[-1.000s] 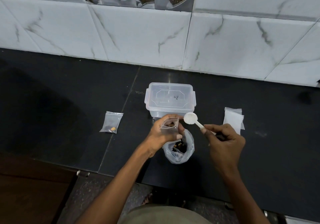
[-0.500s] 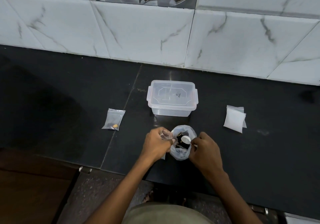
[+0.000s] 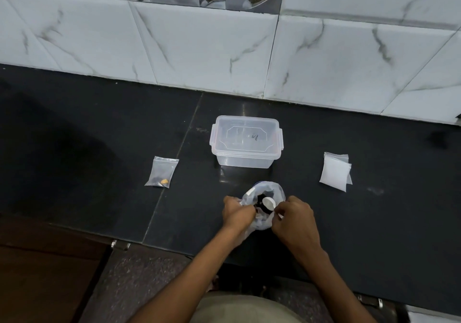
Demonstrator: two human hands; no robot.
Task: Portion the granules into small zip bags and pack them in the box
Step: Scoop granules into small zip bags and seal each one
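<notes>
**A:** What step is under way?

**B:** Scooping, by the look of it. The right hand (image 3: 294, 219) pinches the handle of a white scoop (image 3: 269, 202), whose bowl sits in the open mouth of a clear bag of dark granules (image 3: 265, 205). That bag stands between the two hands. The left hand (image 3: 238, 213), fingers curled, grips the bag's near edge; it seems to hold crumpled clear plastic too, perhaps a small zip bag, but I cannot tell.

**A:** What does the next move need?

**B:** I'd judge: lift the scoop level so nothing spills, and hold a small bag's mouth open just beside it.

**A:** And the counts?

**B:** One clear box (image 3: 246, 141), lid on, just beyond the hands. One filled zip bag (image 3: 162, 171) lying flat beyond and to the left of the left hand, well apart from it, with dark bits and one orange piece inside. A small stack of empty zip bags (image 3: 335, 171) beyond and to the right of the right hand; at least two, the exact number unclear. One scoop, one supply bag. Everything rests on a dark counter (image 3: 99, 148).
</notes>
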